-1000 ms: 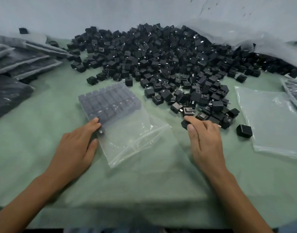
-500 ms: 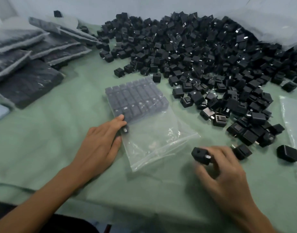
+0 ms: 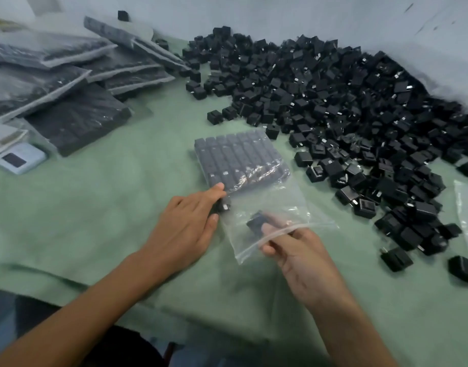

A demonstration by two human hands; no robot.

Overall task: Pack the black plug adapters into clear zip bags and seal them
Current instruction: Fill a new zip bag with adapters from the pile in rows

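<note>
A clear zip bag (image 3: 275,207) lies on the green cloth, its far half filled with neat rows of black plug adapters (image 3: 241,157). My left hand (image 3: 185,229) rests flat on the bag's left edge, fingers straight, touching one adapter at the row's end. My right hand (image 3: 299,250) reaches into the bag's open mouth and pinches a black adapter (image 3: 256,222) seen through the plastic. A large loose pile of black adapters (image 3: 346,102) spreads across the far right of the table.
Several filled, sealed bags (image 3: 76,83) are stacked at the far left. A small white device (image 3: 18,158) lies beside them. An empty clear bag (image 3: 467,210) sits at the right edge. Stray adapters (image 3: 463,268) lie near my right hand.
My right hand carried the adapter from the pile's edge leftward into the bag's mouth. My left hand stayed on the bag's left edge. The camera view shifted left.
</note>
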